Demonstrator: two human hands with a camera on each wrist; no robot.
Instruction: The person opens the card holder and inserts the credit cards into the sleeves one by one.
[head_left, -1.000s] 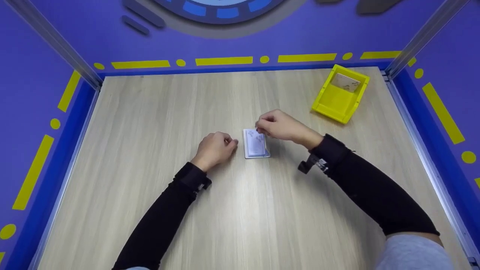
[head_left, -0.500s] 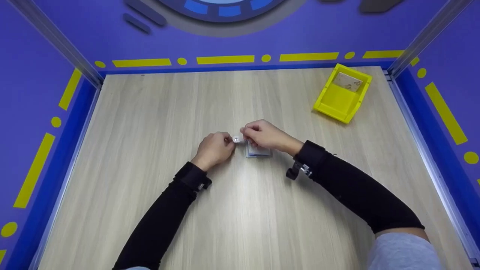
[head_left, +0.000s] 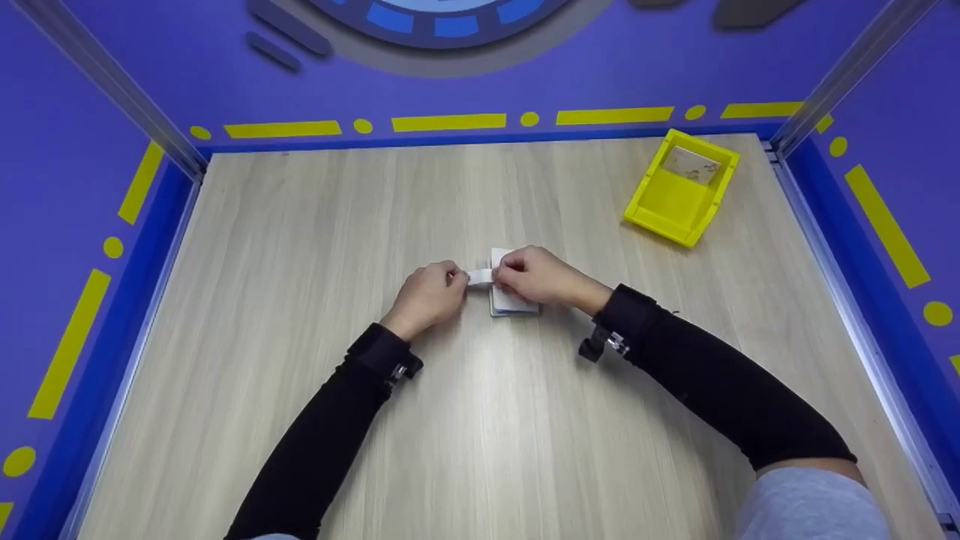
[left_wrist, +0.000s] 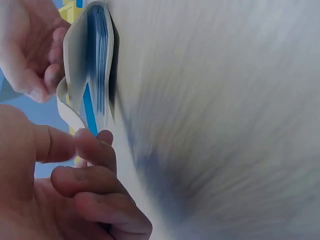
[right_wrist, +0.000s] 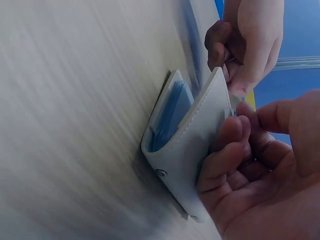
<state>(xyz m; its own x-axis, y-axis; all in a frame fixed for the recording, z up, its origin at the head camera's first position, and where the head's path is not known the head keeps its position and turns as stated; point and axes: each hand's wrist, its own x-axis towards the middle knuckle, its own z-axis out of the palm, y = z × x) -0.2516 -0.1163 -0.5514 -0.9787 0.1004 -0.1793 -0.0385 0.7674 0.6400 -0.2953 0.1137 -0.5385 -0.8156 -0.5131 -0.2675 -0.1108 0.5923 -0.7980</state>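
A small white card holder (head_left: 516, 306) lies near the middle of the table, its cover folded over but standing partly apart from the back. Clear bluish sleeves (right_wrist: 172, 112) show between the two covers in both wrist views. From its left side runs a short white strap (head_left: 480, 277), whose end my left hand (head_left: 427, 296) pinches between thumb and forefinger. My right hand (head_left: 544, 277) is over the cover, thumb and fingertips pinching at its left edge, where the strap begins. A metal snap (right_wrist: 161, 172) shows by the fold in the right wrist view.
A yellow bin (head_left: 679, 202) stands at the table's back right with a beige patterned card-like piece (head_left: 691, 165) leaning inside. Blue-purple panels (head_left: 450, 90) with metal corner posts enclose the wooden table (head_left: 315, 225) at the back and sides.
The card holder's cover has been folded leftward over the sleeves by my right hand, which moved left and slightly down. The strap now spans to my left hand, which stayed nearly in place.
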